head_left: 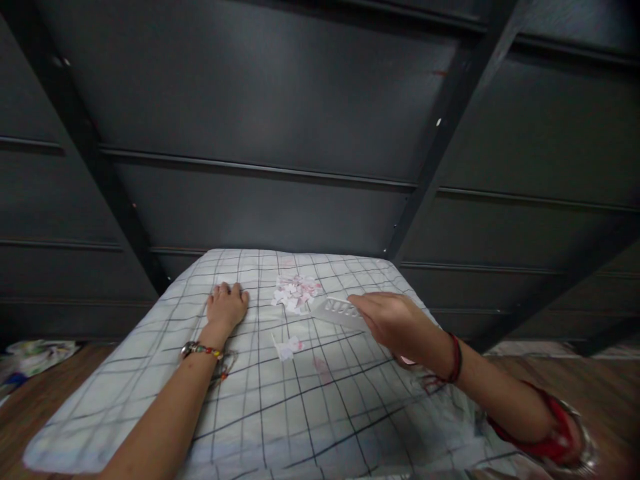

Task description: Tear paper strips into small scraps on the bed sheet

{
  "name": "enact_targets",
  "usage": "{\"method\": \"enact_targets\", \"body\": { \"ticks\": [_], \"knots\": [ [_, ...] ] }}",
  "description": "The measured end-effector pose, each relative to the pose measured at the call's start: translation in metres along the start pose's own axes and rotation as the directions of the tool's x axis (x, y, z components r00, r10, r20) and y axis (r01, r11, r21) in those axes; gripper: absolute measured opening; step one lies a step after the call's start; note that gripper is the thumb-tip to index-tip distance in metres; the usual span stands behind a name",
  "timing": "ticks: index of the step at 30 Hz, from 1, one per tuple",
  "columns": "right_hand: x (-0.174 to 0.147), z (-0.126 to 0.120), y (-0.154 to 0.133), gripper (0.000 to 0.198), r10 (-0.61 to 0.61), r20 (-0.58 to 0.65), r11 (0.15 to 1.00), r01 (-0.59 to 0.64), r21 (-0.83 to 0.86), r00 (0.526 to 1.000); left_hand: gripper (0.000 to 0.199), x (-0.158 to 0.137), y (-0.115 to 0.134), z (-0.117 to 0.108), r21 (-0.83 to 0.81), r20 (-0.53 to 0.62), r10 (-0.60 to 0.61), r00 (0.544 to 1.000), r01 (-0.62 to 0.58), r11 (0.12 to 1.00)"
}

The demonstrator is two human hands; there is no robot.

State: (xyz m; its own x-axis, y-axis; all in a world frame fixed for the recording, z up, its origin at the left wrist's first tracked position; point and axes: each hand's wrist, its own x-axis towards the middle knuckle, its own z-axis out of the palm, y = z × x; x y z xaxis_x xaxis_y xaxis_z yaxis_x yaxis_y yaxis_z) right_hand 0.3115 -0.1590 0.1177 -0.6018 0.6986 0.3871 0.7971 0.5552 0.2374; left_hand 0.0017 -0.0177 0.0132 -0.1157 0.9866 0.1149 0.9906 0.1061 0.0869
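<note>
My right hand [397, 323] is closed around one end of a flat, pale grey piece with a row of slots [340, 315]; its exact kind is unclear. The free end of that piece points left, close to a heap of torn white and pink paper scraps [295, 293]. A smaller group of scraps [289, 347] lies nearer to me. My left hand [227, 307] rests palm down on the checked cloth [250, 413], left of the heap, with its fingers stretched out and nothing in it.
The cloth covers a raised surface that meets a dark metal panel wall [270, 207] at the back. A pinkish mark [321, 369] shows on the cloth. Wooden floor lies on both sides, with a crumpled light cloth [43, 357] at the far left.
</note>
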Motion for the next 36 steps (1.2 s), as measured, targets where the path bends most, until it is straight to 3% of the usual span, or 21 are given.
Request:
{"method": "enact_targets", "body": {
  "ticks": [5, 10, 18, 23, 27, 31, 36],
  "knots": [
    [0.028, 0.030, 0.020, 0.035, -0.135, -0.034, 0.990, 0.134, -0.047, 0.990, 0.054, -0.002, -0.001, -0.002, 0.013, 0.002, 0.018, 1.000, -0.018, 1.000],
    [0.027, 0.042, 0.032, 0.031, -0.220, -0.062, 0.973, 0.215, -0.084, 0.974, 0.054, 0.000, -0.002, 0.002, 0.006, 0.008, -0.001, 1.000, 0.001, 1.000],
    [0.032, 0.045, 0.041, 0.032, -0.193, -0.174, 0.979, 0.177, -0.104, 0.966, 0.053, 0.001, -0.001, 0.003, 0.009, -0.006, 0.003, 1.000, -0.003, 1.000],
    [0.045, 0.063, 0.035, 0.022, -0.208, -0.121, 0.974, 0.193, -0.120, 0.971, 0.054, -0.003, 0.002, -0.004, 0.015, 0.036, -0.005, 0.999, 0.004, 1.000],
    [0.031, 0.058, 0.047, 0.028, -0.225, -0.112, 0.973, 0.217, -0.079, 0.968, 0.056, -0.004, 0.004, -0.007, 0.016, 0.055, -0.013, 0.998, 0.012, 1.000],
    [0.023, 0.050, 0.056, 0.035, -0.209, -0.180, 0.978, 0.200, -0.063, 0.961, 0.056, -0.002, 0.004, -0.004, 0.013, 0.051, -0.019, 0.999, 0.018, 1.000],
    [0.044, 0.062, 0.039, 0.034, -0.152, -0.215, 0.988, 0.147, -0.036, 0.965, 0.055, -0.001, 0.001, -0.002, -0.008, 0.030, -0.009, 1.000, 0.009, 1.000]
  ]
}}
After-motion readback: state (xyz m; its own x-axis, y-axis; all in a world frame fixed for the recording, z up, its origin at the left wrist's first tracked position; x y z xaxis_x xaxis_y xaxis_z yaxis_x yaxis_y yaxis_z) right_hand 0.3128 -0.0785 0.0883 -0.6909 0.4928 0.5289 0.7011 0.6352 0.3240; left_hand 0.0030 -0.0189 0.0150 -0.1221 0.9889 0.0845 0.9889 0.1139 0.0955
